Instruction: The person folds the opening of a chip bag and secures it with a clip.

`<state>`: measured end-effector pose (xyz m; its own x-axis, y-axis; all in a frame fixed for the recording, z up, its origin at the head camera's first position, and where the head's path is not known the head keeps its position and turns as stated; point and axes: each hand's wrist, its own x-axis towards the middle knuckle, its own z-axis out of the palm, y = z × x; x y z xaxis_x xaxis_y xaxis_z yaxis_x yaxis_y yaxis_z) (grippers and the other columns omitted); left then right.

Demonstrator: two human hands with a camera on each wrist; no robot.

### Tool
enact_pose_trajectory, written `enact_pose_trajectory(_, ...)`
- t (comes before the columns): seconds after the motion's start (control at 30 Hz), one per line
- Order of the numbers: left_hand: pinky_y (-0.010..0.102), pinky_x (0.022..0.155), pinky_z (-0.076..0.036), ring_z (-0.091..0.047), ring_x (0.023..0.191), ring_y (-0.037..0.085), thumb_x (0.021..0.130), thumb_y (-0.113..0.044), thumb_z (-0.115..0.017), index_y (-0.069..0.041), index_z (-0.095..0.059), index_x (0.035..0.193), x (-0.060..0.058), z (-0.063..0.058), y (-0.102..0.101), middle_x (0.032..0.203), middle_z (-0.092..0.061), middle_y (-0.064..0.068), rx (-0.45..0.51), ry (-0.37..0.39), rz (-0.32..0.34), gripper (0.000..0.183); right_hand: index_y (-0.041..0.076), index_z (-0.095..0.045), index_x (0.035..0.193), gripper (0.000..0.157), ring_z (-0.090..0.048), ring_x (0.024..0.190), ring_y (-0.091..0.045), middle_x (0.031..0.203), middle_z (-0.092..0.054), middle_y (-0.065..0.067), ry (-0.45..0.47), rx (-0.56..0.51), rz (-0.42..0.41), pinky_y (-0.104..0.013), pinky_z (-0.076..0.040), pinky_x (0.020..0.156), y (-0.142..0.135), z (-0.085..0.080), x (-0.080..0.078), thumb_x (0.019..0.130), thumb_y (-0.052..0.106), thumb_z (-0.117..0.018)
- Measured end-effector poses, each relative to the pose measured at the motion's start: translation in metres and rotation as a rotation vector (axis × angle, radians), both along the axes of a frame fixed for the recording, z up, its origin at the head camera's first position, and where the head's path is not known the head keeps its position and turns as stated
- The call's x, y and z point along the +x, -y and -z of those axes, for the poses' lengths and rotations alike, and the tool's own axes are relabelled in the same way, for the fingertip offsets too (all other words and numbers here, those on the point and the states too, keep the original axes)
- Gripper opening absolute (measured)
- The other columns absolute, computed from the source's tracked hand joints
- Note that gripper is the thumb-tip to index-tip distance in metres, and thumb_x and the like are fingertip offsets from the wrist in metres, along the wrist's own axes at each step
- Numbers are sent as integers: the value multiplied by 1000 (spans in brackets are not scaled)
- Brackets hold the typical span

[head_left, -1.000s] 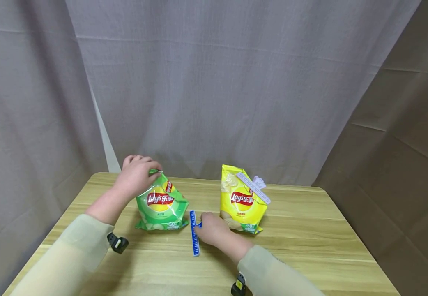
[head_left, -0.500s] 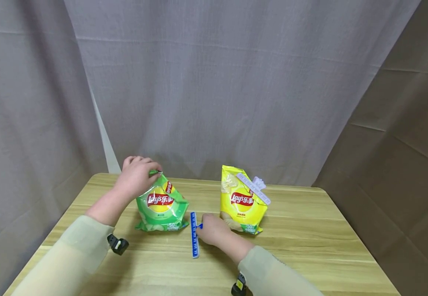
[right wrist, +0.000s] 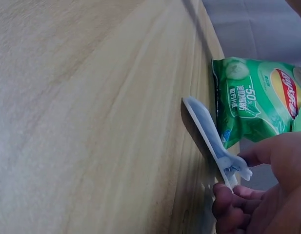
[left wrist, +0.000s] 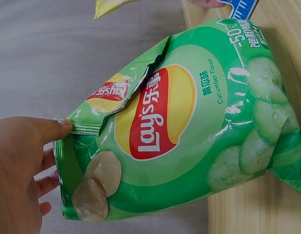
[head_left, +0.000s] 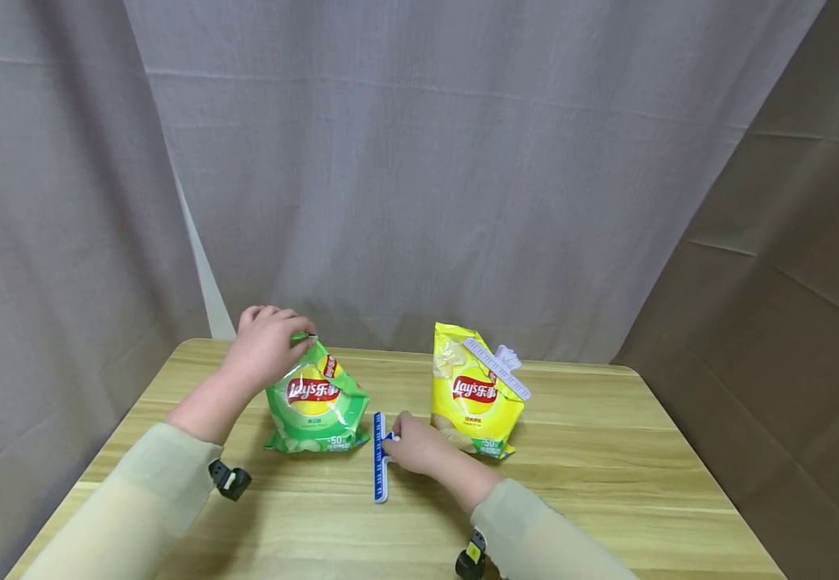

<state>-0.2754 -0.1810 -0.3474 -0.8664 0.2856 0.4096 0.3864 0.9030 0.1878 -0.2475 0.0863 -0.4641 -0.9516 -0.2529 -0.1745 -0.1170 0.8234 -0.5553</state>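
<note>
A green Lay's cucumber chip bag (head_left: 314, 419) stands at the left of the table with its top corner folded down. My left hand (head_left: 263, 346) pinches the folded top edge, the thumb in front, as the left wrist view shows on the bag (left wrist: 184, 122). Beside the bag's right side is a blue and white bag clip (head_left: 379, 471), its long bar pointing away from me. With thumb and fingers, my right hand (head_left: 419, 447) holds the clip by its small handle. In the right wrist view, the clip (right wrist: 206, 126) is close over the table, its bar toward the green bag.
A yellow Lay's chip bag (head_left: 473, 411) stands right of the green one, its folded corner held by a pale purple clip (head_left: 495, 369). All this is on a wooden table (head_left: 608, 483). Grey curtains (head_left: 419, 177) hang behind it and at both sides.
The right hand's fingers have shifted on the clip's handle, and the clip has turned slightly and moved a little. The left hand and both bags stay nearly as they were.
</note>
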Motion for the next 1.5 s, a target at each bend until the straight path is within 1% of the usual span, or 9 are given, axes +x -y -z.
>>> enact_pose_trajectory(0.17, 59, 108, -21, -53, 118, 35, 95, -25, -68, -16, -72, 110, 1, -1, 0, 117, -69, 7, 4, -3, 2, 18, 1, -56, 117, 36, -56, 57, -16, 71, -62, -7, 78, -130, 22, -27, -43, 50, -2, -4, 1, 95, 29, -65)
enact_pose_trajectory(0.23, 59, 108, -21, -53, 118, 35, 94, -25, -68, -16, -72, 110, 1, -1, -1, 117, -69, 7, 5, -6, 3, 18, 0, -58, 114, 36, -55, 58, -17, 75, -62, -9, 118, -194, 45, -26, -43, 49, -3, -5, 1, 94, 28, -68)
enact_pose_trajectory(0.37, 59, 108, -22, -53, 117, 34, 94, -25, -68, -16, -73, 110, 1, -1, -1, 117, -69, 6, 6, -10, 6, 18, 2, -62, 99, 26, -52, 58, -15, 77, -62, -10, 171, -289, 93, -24, -43, 49, -4, -5, 2, 90, 24, -72)
enact_pose_trajectory(0.5, 59, 108, -22, -53, 117, 34, 95, -25, -68, -16, -73, 110, 2, -1, -1, 117, -69, 6, 5, -8, 5, 18, 5, -61, 91, 22, -50, 56, -14, 74, -60, -9, 197, -317, 140, -23, -42, 48, -4, -5, 3, 89, 23, -73)
enact_pose_trajectory(0.73, 59, 108, -22, -53, 116, 34, 94, -25, -68, -17, -73, 108, 1, 0, 0, 116, -69, 6, 4, -15, 4, 17, 5, -59, 93, 26, -47, 54, -13, 71, -57, -6, 215, -382, 190, -22, -39, 46, -3, -7, 5, 87, 24, -75)
enact_pose_trajectory(0.87, 59, 108, -22, -53, 117, 34, 94, -25, -68, -17, -73, 109, 1, 1, 0, 116, -69, 6, 5, -12, 6, 17, 5, -57, 96, 28, -48, 53, -13, 71, -60, -8, 186, -382, 209, -23, -38, 44, -3, -7, 3, 87, 25, -74)
enact_pose_trajectory(1.13, 60, 109, -20, -52, 119, 35, 95, -25, -68, -17, -72, 110, 1, 1, 1, 118, -68, 7, 7, 1, -1, 18, 8, -58, 99, 34, -51, 55, -14, 73, -59, -2, -28, -213, 174, -27, -41, 49, -3, -12, 0, 87, 36, -73)
enact_pose_trajectory(1.3, 60, 109, -21, -52, 119, 35, 95, -25, -68, -16, -72, 110, 1, 1, 1, 118, -68, 7, 11, -1, -1, 18, 6, -59, 101, 37, -53, 63, -16, 79, -59, -3, -86, -213, 168, -30, -43, 55, -3, -19, -1, 86, 36, -74)
enact_pose_trajectory(1.5, 60, 109, -20, -52, 120, 35, 95, -25, -68, -16, -72, 110, 2, 0, 0, 118, -68, 7, 10, 6, 0, 18, 3, -59, 109, 40, -55, 68, -16, 82, -59, -3, -115, -243, 165, -30, -46, 58, -4, -25, -2, 88, 35, -72)
